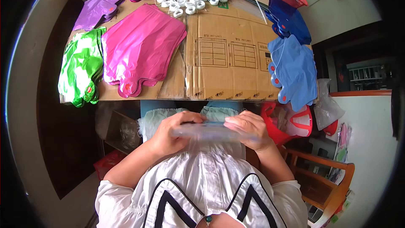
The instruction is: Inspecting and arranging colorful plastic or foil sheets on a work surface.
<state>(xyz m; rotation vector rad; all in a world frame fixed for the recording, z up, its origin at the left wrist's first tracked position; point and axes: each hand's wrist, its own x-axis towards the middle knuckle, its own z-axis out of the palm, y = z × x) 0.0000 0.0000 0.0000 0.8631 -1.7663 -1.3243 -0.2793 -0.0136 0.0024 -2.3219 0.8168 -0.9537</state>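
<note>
Left hand (pixel 172 131) and right hand (pixel 252 130) grip a blurred translucent packet (pixel 213 132), seemingly mid-job, pink foil stack (pixel 141 44) beyond them untouched.

Printed cardboard (pixel 253 82) bears black-ruled tables (pixel 212 52) under small headings (pixel 213 36), a row of dark marks (pixel 228 96) along the near edge, and a green printed patch (pixel 223 5) farther back.
</note>
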